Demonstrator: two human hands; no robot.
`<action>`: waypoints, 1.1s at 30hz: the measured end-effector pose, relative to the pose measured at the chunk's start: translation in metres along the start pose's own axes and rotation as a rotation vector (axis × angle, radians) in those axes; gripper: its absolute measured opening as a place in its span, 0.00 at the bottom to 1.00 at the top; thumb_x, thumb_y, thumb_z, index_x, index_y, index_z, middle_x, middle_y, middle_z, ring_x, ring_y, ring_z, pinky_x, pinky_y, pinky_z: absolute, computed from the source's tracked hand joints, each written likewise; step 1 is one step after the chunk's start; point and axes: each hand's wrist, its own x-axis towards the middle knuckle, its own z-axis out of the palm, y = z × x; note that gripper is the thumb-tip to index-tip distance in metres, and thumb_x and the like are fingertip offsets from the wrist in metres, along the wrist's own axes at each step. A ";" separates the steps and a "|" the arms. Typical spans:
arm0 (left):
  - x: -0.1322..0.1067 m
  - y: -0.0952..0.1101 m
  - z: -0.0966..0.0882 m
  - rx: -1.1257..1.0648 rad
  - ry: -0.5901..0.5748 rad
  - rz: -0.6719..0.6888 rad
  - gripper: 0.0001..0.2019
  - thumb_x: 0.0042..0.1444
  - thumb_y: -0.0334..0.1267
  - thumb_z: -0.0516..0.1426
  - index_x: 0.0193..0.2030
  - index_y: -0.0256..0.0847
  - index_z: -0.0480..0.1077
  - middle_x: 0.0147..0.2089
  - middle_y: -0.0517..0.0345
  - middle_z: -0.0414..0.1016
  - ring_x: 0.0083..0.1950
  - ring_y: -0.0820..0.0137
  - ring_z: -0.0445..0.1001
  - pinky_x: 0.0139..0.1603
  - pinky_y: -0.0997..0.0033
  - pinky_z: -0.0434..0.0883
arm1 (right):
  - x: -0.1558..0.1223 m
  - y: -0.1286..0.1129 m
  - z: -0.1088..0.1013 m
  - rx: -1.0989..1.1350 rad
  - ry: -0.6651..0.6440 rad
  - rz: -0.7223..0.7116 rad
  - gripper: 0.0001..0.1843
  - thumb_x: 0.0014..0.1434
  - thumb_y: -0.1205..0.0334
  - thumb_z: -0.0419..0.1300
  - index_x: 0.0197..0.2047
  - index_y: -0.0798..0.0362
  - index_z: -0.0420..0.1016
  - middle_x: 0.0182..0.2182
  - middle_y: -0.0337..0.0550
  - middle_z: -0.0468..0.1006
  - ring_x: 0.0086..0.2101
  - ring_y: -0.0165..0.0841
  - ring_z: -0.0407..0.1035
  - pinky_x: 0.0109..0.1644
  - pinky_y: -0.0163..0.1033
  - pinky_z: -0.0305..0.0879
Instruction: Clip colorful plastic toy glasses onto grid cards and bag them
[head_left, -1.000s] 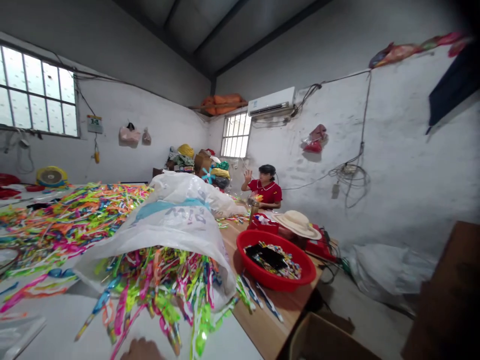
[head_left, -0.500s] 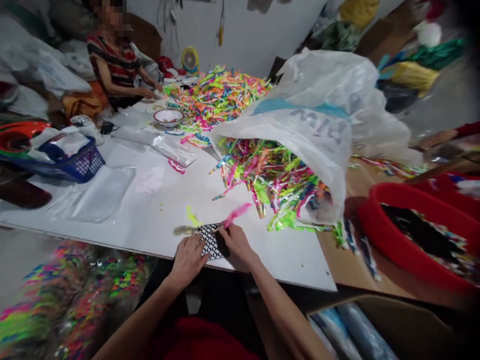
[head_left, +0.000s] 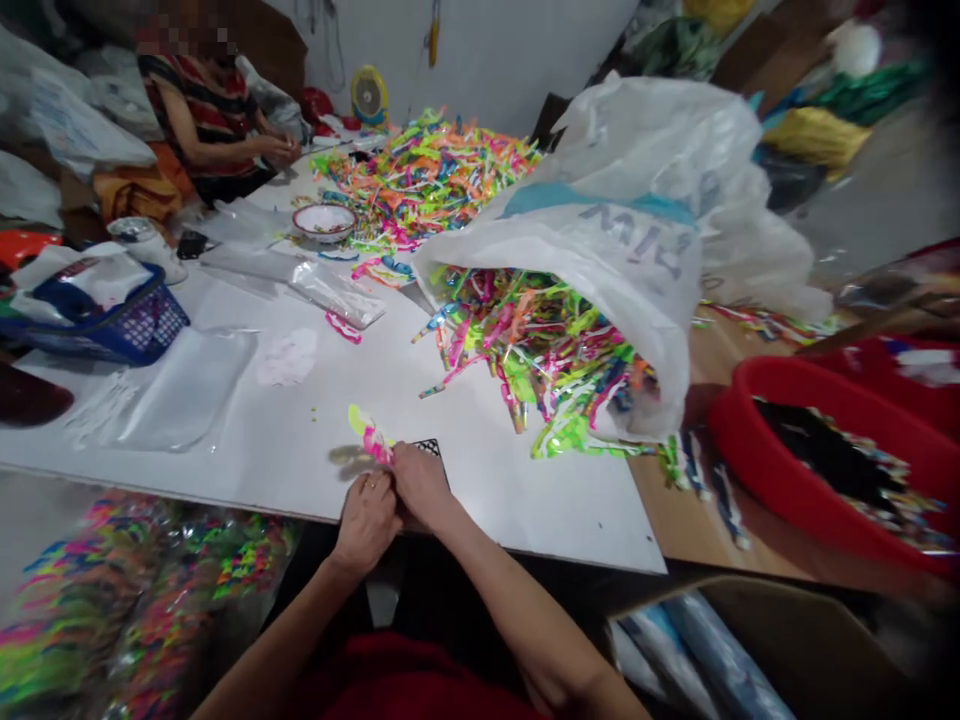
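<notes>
At the hands [head_left: 367, 520] [head_left: 421, 485], the pink strip [head_left: 377, 444] has reached the yellow strip [head_left: 355, 419].

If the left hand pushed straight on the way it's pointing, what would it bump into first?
Probably the right hand, just ahead of the left hand; whether they touch is hard to tell.

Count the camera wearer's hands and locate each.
2: the left hand at the near edge of the table; the right hand beside it, partly covering the patterned pad.
</notes>
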 end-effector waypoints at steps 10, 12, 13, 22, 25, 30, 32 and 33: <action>-0.001 0.003 -0.002 0.052 0.049 -0.031 0.16 0.59 0.41 0.53 0.50 0.35 0.68 0.49 0.49 0.74 0.51 0.59 0.70 0.52 0.58 0.64 | 0.072 0.070 -0.056 -0.156 0.130 0.009 0.15 0.63 0.69 0.47 0.50 0.55 0.68 0.50 0.52 0.67 0.49 0.38 0.63 0.46 0.38 0.62; -0.002 0.004 -0.005 0.053 0.023 -0.028 0.17 0.59 0.42 0.53 0.51 0.35 0.68 0.50 0.49 0.74 0.52 0.59 0.70 0.52 0.58 0.64 | 0.058 0.076 -0.049 -0.201 0.067 -0.038 0.13 0.64 0.67 0.48 0.48 0.56 0.69 0.49 0.52 0.67 0.49 0.38 0.62 0.45 0.37 0.62; -0.001 0.004 -0.005 0.055 0.013 -0.028 0.17 0.59 0.42 0.53 0.51 0.34 0.68 0.50 0.48 0.74 0.52 0.59 0.69 0.52 0.58 0.64 | 0.045 0.081 -0.043 -0.197 0.049 -0.076 0.12 0.64 0.67 0.48 0.47 0.55 0.69 0.48 0.50 0.68 0.48 0.36 0.63 0.45 0.36 0.62; 0.012 0.012 0.002 0.030 0.014 -0.050 0.20 0.60 0.44 0.51 0.52 0.31 0.67 0.49 0.44 0.73 0.52 0.55 0.69 0.51 0.54 0.65 | -0.016 0.096 -0.038 -0.140 0.132 0.266 0.13 0.64 0.67 0.47 0.51 0.55 0.64 0.42 0.51 0.72 0.41 0.37 0.69 0.39 0.37 0.61; 0.016 0.005 -0.002 -0.087 0.020 -0.105 0.18 0.61 0.44 0.50 0.51 0.34 0.67 0.49 0.46 0.72 0.51 0.59 0.69 0.51 0.58 0.66 | -0.011 0.093 -0.045 0.121 0.145 0.354 0.14 0.61 0.64 0.51 0.50 0.56 0.65 0.36 0.47 0.75 0.36 0.35 0.71 0.38 0.36 0.62; 0.028 -0.012 -0.004 -0.216 -0.068 -0.243 0.19 0.55 0.48 0.57 0.48 0.36 0.69 0.47 0.48 0.73 0.50 0.59 0.69 0.51 0.58 0.65 | -0.028 0.068 -0.027 0.644 0.259 0.118 0.15 0.56 0.58 0.56 0.45 0.54 0.70 0.29 0.39 0.76 0.30 0.31 0.70 0.35 0.34 0.65; 0.033 -0.013 -0.004 -0.203 -0.121 -0.265 0.20 0.52 0.48 0.59 0.48 0.37 0.69 0.48 0.47 0.72 0.51 0.57 0.69 0.51 0.56 0.64 | -0.030 0.053 -0.012 0.669 0.226 0.105 0.11 0.57 0.58 0.55 0.40 0.53 0.72 0.31 0.40 0.77 0.32 0.32 0.71 0.38 0.35 0.66; 0.034 -0.013 -0.004 -0.194 -0.131 -0.271 0.20 0.52 0.47 0.59 0.48 0.37 0.69 0.49 0.47 0.72 0.51 0.57 0.68 0.51 0.56 0.64 | -0.029 0.047 -0.005 0.631 0.199 0.106 0.10 0.58 0.59 0.53 0.39 0.53 0.72 0.33 0.41 0.78 0.35 0.32 0.72 0.40 0.36 0.66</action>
